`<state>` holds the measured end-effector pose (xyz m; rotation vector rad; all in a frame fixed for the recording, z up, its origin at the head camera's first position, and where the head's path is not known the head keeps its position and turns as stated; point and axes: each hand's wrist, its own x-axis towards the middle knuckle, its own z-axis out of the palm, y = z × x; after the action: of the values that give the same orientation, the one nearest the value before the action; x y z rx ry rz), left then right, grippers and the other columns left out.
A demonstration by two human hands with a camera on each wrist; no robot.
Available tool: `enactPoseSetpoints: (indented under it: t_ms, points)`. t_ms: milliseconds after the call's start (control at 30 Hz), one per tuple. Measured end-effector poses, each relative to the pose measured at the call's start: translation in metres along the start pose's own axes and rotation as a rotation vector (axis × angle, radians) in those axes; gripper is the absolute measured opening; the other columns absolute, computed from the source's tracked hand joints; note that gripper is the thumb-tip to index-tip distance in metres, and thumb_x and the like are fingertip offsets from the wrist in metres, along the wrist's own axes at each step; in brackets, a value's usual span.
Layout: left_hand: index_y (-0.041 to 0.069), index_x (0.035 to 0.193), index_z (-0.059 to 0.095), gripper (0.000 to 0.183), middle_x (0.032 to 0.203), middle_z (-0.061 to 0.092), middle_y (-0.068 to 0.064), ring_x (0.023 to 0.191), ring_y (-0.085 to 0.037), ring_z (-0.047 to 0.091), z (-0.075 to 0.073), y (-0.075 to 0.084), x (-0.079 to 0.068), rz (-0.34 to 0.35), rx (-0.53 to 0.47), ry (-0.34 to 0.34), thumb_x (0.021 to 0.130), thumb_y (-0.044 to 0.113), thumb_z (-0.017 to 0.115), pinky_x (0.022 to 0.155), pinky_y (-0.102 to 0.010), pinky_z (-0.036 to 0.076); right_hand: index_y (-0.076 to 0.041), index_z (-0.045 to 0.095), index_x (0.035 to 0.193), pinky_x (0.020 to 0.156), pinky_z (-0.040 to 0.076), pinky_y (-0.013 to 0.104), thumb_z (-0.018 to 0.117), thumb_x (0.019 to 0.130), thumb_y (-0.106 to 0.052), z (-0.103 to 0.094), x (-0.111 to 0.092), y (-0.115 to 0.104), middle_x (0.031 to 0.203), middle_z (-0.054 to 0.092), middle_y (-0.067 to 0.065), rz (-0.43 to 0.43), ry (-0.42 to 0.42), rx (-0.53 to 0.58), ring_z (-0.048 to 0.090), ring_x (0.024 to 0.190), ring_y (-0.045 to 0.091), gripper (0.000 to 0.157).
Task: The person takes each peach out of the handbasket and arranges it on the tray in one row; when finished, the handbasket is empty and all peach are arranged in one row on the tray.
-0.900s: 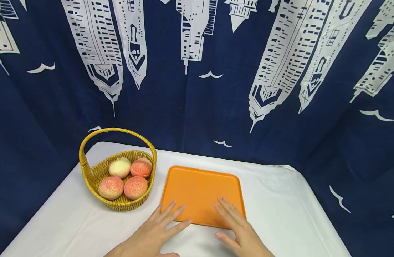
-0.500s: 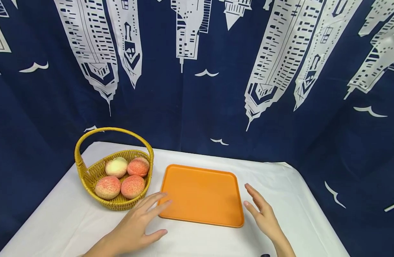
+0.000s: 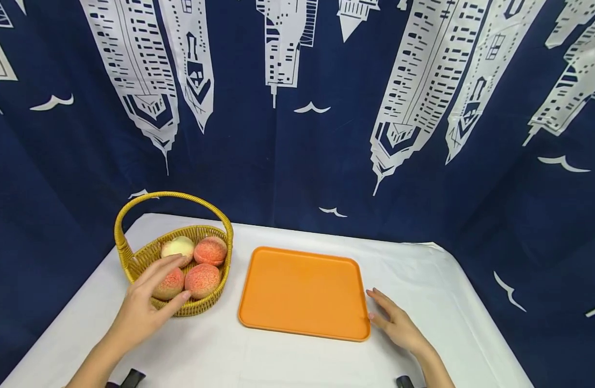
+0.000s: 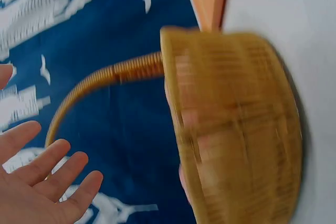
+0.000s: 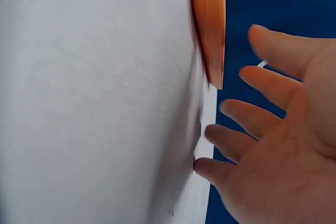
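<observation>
My left hand is over the near side of a yellow wicker basket, its fingers spread and holding nothing. Several peaches lie in the basket; one peach is partly hidden behind that hand, while another peach shows just right of the thumb. In the left wrist view the basket is side-on and blurred, with the spread left hand beside its handle. At the right edge of an orange tray, my right hand has its fingers extended. Nothing is in that hand in the right wrist view.
A white cloth covers the table under the basket and tray. Behind it hangs a dark blue curtain printed with white buildings and birds. The basket's tall handle arches over the fruit.
From above the tray's near edge, my left hand has moved left to the basket. My right hand has shifted right, off the tray to its right side. Basket and tray stay in place.
</observation>
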<state>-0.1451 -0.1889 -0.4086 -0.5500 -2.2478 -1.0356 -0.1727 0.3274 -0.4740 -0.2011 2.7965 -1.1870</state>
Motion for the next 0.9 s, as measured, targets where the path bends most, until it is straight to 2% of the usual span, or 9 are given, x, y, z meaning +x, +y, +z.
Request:
enactPoseSetpoints:
  t_ms: [167,267,367,433,500,667,900]
  points:
    - [0.009,0.134,0.058,0.063,0.131,0.056,-0.015,0.125,0.015,0.036,-0.020,-0.018,0.002,-0.085,0.008,0.096,0.075,-0.001,0.076,0.099,-0.004,0.024,-0.011,0.044,0.147,0.113,0.017,0.065,0.061,0.095,-0.032,0.004,0.003,0.005,0.157,0.029,0.022,0.009,-0.048,-0.046,0.018,0.146,0.045,0.059]
    - [0.007,0.135,0.058,0.057,0.131,0.056,-0.017,0.125,0.013,0.036,-0.025,-0.028,0.003,-0.138,0.043,0.112,0.080,0.004,0.075,0.100,-0.006,0.023,-0.011,0.043,0.148,0.113,0.015,0.066,0.061,0.095,-0.032,0.004,0.003,0.006,0.156,0.028,0.022,0.017,-0.064,-0.064,0.015,0.146,0.045,0.059]
    - [0.003,0.135,0.056,0.056,0.133,0.054,-0.020,0.131,-0.014,0.044,-0.027,-0.038,0.003,-0.184,0.065,0.062,0.082,0.008,0.075,0.110,-0.033,0.034,-0.012,0.042,0.148,0.112,0.014,0.068,0.060,0.095,-0.034,0.004,0.002,0.005,0.157,0.028,0.022,0.029,-0.074,-0.077,0.015,0.146,0.046,0.060]
    - [0.001,0.135,0.054,0.059,0.134,0.051,-0.023,0.129,-0.035,0.045,-0.026,-0.044,0.002,-0.202,0.076,0.003,0.081,0.009,0.076,0.105,-0.057,0.035,-0.012,0.041,0.149,0.112,0.014,0.068,0.060,0.095,-0.034,0.004,0.002,0.004,0.157,0.027,0.022,0.039,-0.080,-0.085,0.014,0.146,0.045,0.061]
    - [-0.002,0.134,0.053,0.061,0.134,0.049,-0.026,0.123,-0.051,0.043,-0.024,-0.047,0.003,-0.205,0.084,-0.054,0.078,0.007,0.077,0.092,-0.072,0.033,-0.013,0.041,0.149,0.112,0.013,0.068,0.060,0.095,-0.035,0.004,0.002,0.004,0.158,0.027,0.021,0.049,-0.085,-0.087,0.014,0.147,0.045,0.061]
    - [-0.004,0.135,0.051,0.067,0.136,0.046,-0.028,0.124,-0.053,0.042,-0.019,-0.054,0.007,-0.211,0.113,-0.152,0.075,0.004,0.080,0.092,-0.072,0.035,-0.013,0.040,0.150,0.111,0.012,0.068,0.060,0.095,-0.035,0.004,0.002,0.003,0.158,0.025,0.021,0.060,-0.088,-0.092,0.013,0.147,0.045,0.062]
    - [-0.004,0.136,0.048,0.068,0.139,0.043,-0.030,0.128,-0.056,0.037,-0.015,-0.066,0.009,-0.278,0.125,-0.251,0.076,0.007,0.079,0.095,-0.074,0.032,-0.013,0.040,0.149,0.112,0.011,0.068,0.060,0.095,-0.034,0.004,0.002,0.003,0.158,0.025,0.021,0.077,-0.097,-0.075,0.012,0.147,0.045,0.062]
